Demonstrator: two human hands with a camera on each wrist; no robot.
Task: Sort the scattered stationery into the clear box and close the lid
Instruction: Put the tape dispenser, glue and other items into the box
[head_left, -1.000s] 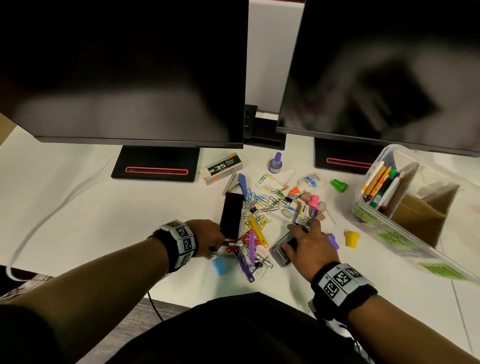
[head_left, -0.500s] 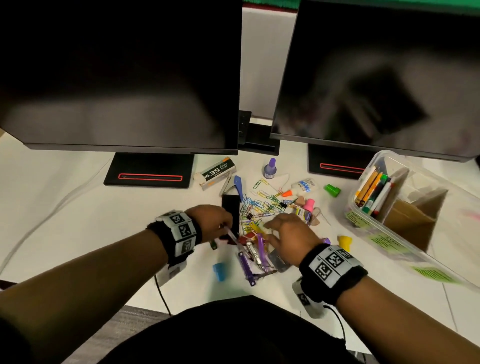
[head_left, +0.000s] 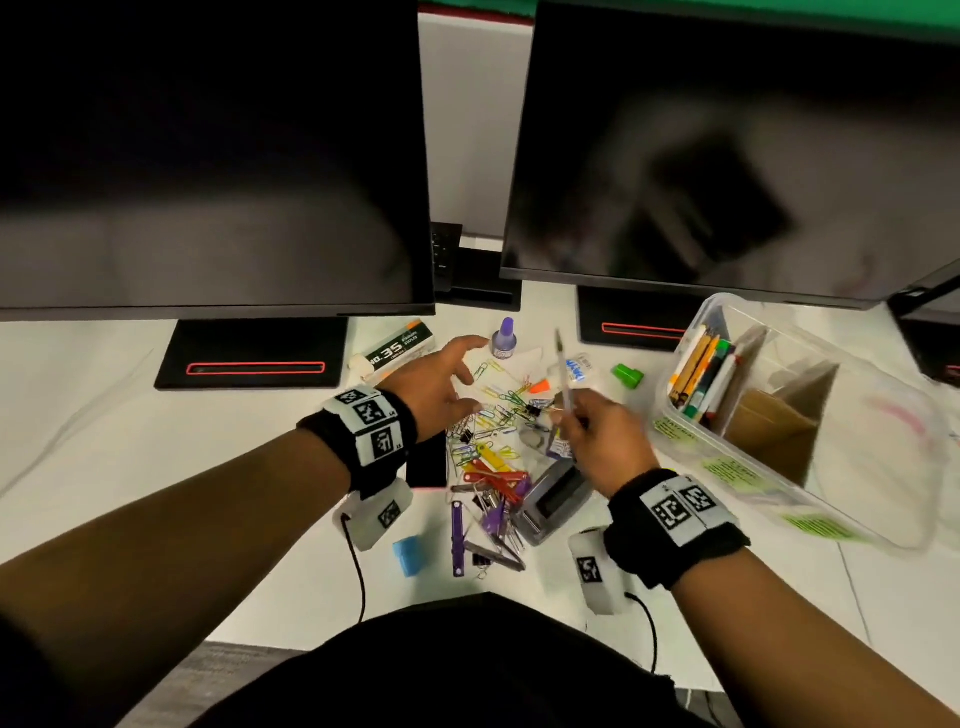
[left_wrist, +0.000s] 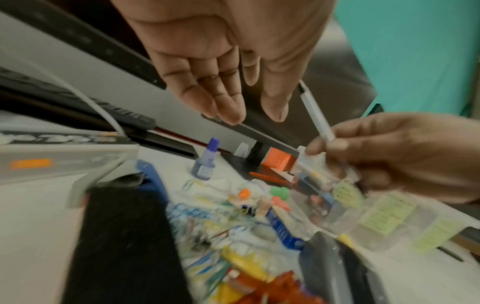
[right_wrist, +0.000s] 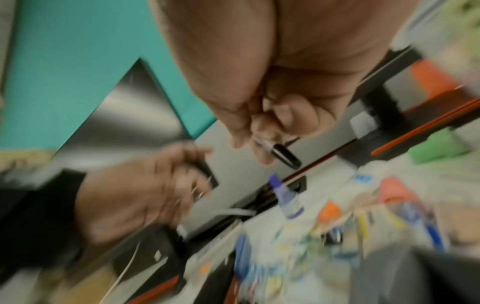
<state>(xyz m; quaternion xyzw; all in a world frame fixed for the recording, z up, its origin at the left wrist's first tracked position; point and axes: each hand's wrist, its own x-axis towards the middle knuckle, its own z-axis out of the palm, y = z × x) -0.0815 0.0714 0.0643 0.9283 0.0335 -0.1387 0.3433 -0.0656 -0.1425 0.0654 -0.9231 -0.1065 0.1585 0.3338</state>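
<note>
My right hand (head_left: 597, 434) pinches a thin white pen (head_left: 563, 374) and holds it upright above the stationery pile (head_left: 493, 457); in the left wrist view the white pen (left_wrist: 315, 115) sticks up from those fingers, and the right wrist view shows its dark tip (right_wrist: 284, 155). My left hand (head_left: 441, 382) hovers over the left side of the pile with fingers spread and nothing in it. The clear box (head_left: 883, 467) stands open at the right, with pens and pencils (head_left: 704, 374) upright in its near-left compartment. Its lid is not in view.
Two dark monitors (head_left: 208, 156) stand behind the pile on black bases (head_left: 254, 353). A staple box (head_left: 397, 348), purple-capped bottle (head_left: 503, 338), green sharpener (head_left: 627, 375), black stapler (head_left: 553, 499), blue eraser (head_left: 408, 556) and a dark slab (head_left: 427, 462) lie around.
My right hand has lifted from the pile with the white pen in its fingers. My left hand let go of what it touched and rose, opening toward the purple bottle.
</note>
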